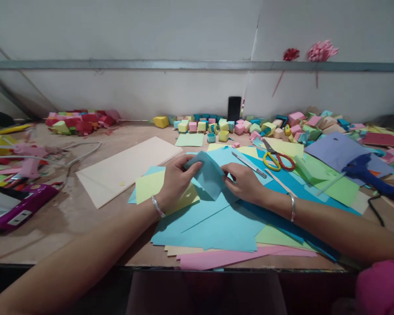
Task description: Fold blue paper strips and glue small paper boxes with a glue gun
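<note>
A light blue sheet of paper [208, 177], bent along its middle, is held up between both hands above the table. My left hand [180, 175] grips its left side, thumb on top and fingers behind. At the right edge, my right hand [242, 180] pinches the same paper with curled fingers. Beneath them lie larger light blue sheets [210, 232] and a yellow sheet [151, 186]. A silver-grey pen [249, 164] rests just beyond my right hand. Scissors [278, 159] with one yellow and one red handle lie farther right.
Folded paper cubes [223, 135] line the wall, with a black phone [234, 108] upright among them. A cream sheet [128, 170] lies left. A pink glue gun [31, 157] and purple device [22, 208] occupy the far left; a blue glue gun [364, 175] is at right.
</note>
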Tool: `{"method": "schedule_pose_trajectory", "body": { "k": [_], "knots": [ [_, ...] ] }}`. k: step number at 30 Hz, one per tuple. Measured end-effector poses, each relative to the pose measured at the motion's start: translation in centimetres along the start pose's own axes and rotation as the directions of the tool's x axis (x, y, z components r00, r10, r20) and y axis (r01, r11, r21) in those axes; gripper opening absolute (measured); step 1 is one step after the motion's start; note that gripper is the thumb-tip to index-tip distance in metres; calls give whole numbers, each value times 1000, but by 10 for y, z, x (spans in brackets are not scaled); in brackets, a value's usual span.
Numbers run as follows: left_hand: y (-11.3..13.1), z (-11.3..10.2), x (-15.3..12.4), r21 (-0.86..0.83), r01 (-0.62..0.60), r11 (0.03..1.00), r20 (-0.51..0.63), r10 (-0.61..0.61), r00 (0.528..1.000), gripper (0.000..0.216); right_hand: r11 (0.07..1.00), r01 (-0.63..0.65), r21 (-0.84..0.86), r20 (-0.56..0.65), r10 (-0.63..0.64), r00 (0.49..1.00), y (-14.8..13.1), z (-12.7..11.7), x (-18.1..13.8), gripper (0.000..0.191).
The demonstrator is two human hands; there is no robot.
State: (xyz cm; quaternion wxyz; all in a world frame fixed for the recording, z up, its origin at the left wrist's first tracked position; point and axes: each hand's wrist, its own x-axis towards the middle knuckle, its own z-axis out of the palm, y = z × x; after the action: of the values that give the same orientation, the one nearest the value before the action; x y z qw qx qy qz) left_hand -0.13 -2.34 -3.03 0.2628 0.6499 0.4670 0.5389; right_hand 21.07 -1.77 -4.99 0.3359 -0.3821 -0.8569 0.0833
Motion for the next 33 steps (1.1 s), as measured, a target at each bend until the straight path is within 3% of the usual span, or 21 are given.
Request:
{"method": "schedule_pose_trajectory", "body": {
  "k": [3, 7, 8, 12, 13, 17, 22, 33],
  "knots": [
    [7, -1, -6, 104, -140, 985, -69, 147, 987, 25, 998, -23, 56, -39, 25, 999, -11, -3, 0, 13],
    [9, -1, -12, -53, -222, 974, -14, 221, 975, 65, 997, -42, 63, -118, 49, 992, -11, -1, 0, 19],
    [7, 0, -11, -64, -228, 972, 24, 230, 973, 66, 996, -61, 68, -111, 68, 991, -9, 0, 0, 19],
    [-4, 1, -7, 208, -289, 934, 219, 244, 945, 10, 985, -129, 118, 24, 127, 992, 3, 7, 2, 13],
    [-6, 1, -6, 262, -297, 918, 252, 232, 940, 5, 982, -139, 128, 52, 134, 990, 5, 8, 2, 13],
    [-11, 2, -5, 296, -278, 914, 280, 195, 940, 7, 982, -133, 134, 61, 125, 990, 7, 8, 3, 12],
    [-9, 1, -6, 299, -279, 913, 263, 202, 943, 6, 987, -120, 103, -84, 129, 988, 5, 4, 4, 26],
    [-10, 2, -2, 280, -247, 928, 294, 163, 942, 33, 993, -109, 51, -70, 112, 991, 9, 6, 4, 29]
  ]
}}
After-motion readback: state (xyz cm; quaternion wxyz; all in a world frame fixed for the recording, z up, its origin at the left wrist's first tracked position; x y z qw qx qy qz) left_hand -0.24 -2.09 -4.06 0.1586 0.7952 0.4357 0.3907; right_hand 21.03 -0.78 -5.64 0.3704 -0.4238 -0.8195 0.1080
